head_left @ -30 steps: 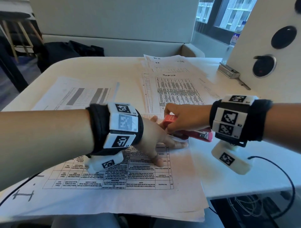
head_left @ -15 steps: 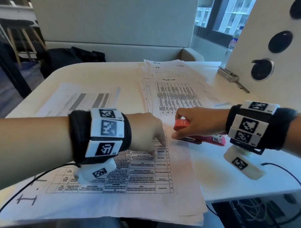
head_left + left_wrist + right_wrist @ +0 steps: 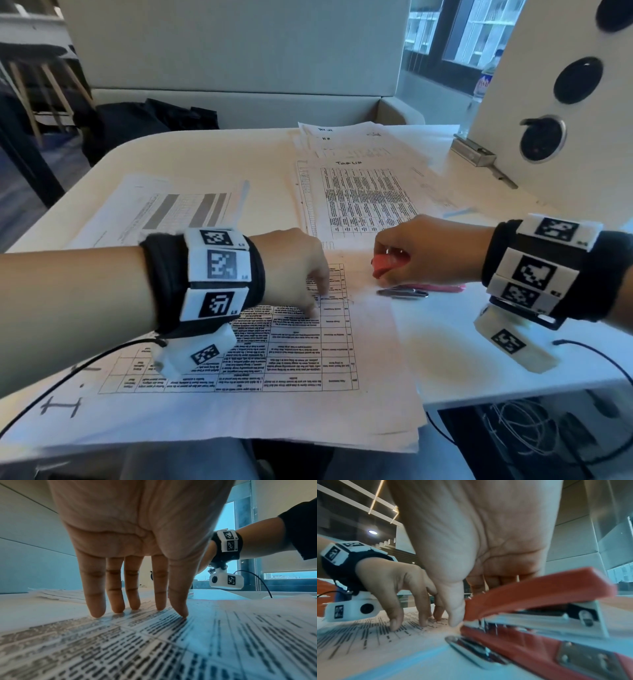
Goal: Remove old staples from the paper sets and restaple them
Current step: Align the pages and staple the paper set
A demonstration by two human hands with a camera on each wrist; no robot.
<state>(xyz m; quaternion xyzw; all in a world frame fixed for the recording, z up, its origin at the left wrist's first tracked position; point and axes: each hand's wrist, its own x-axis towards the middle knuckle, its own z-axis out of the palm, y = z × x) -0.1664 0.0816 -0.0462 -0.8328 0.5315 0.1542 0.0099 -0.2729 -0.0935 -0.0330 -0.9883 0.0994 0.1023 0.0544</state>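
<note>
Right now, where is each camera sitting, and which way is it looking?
Head: on the person's head, looking forward and down at the table; shows both forearms, left hand, right hand.
Left wrist: under the left wrist, looking along straight fingers touching the printed paper set.
Right wrist: under the right wrist, looking along the palm at the red stapler.
All three views share the paper set; each wrist view shows the other hand.

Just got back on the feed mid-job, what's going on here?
A person is working on a paper set on the table. The left hand presses its fingertips on the printed top sheet. The right hand holds a red stapler, jaws open, at the set's right edge; no paper sits between them.
</note>
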